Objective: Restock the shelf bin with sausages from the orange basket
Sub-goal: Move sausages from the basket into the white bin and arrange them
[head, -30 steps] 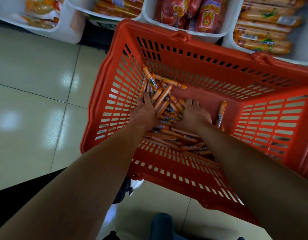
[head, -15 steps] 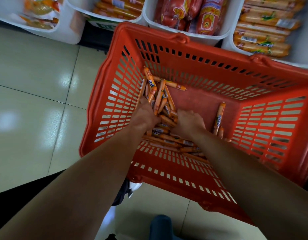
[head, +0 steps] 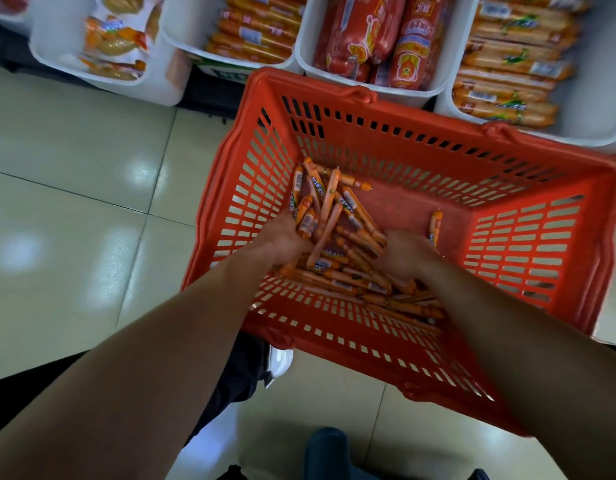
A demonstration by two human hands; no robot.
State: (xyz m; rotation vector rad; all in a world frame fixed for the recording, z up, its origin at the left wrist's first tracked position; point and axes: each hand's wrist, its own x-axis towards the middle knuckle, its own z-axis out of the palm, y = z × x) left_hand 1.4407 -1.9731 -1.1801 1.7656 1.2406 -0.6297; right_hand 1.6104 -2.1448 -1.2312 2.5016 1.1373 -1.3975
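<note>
The orange basket stands on the floor under the shelf. A heap of thin orange sausages lies on its bottom, and a single sausage lies apart at the right. My left hand is closed around a bunch of sausages that fan upward from it. My right hand is down in the heap with its fingers curled into the sausages; what it grips is hidden. White shelf bins line the top edge.
The bins hold packs: yellow snack bags at left, orange sausage packs, red fat sausages, and long orange packs at right. Glossy beige floor tiles lie to the left. My shoe shows beneath the basket.
Both hands have drawn the sausages together. The left hand has closed on a bunch and tipped it upward; the right hand has curled into the heap.
</note>
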